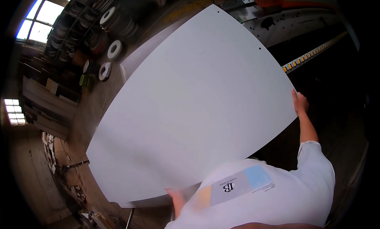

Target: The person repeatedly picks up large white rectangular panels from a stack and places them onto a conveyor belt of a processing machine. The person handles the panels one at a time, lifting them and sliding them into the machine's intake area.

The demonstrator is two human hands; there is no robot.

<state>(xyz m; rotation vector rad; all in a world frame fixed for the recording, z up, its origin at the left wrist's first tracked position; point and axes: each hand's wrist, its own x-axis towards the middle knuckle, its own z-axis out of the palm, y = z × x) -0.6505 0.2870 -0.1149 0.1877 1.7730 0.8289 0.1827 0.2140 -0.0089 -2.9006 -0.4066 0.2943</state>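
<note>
A large white panel (186,98) fills the middle of the head view, with two small dark holes near its far right edge. My right hand (301,103) grips the panel's right edge, thumb on top and the other fingers mostly hidden. At the near edge, close to my body, my left hand (176,199) holds the same panel; its thumb side shows, and the rest is out of sight behind the edge and blurred. Another pale panel (152,45) peeks out beneath the far left side of the top one.
A track with yellow rollers (303,62) runs off to the right, beside a machine with an orange part (273,1). Racks of rolls (89,15) stand at the far left. White rolls (114,49) sit on the floor, and stacked boards (49,102) lie farther left.
</note>
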